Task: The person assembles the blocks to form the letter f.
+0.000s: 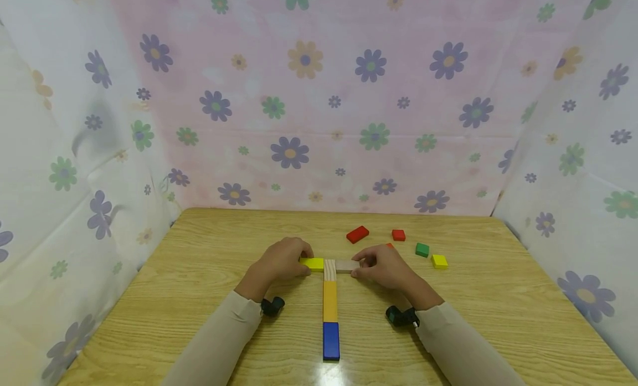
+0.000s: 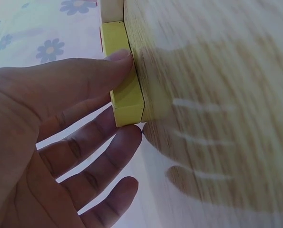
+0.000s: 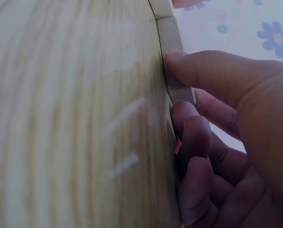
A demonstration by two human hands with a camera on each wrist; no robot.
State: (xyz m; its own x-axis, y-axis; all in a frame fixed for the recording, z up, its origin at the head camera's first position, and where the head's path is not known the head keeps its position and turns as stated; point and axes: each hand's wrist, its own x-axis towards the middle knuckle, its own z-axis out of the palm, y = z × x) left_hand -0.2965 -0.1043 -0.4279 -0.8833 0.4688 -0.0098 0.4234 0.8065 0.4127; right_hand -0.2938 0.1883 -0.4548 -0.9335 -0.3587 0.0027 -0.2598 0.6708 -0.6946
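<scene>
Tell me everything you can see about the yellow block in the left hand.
The yellow block is a plain rectangular bar with a smooth, painted-looking surface, perhaps wood. It lies flat on the table, lengthwise from left to right, its right end meeting the pale striped wooden block. The left hand pinches it, thumb on the near side, fingers on the far side. The head view hides part of its left end.

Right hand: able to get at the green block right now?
Probably yes, once freed: the right hand pinches the greyish wooden block, but only bare table shows between hand and green block.
</scene>
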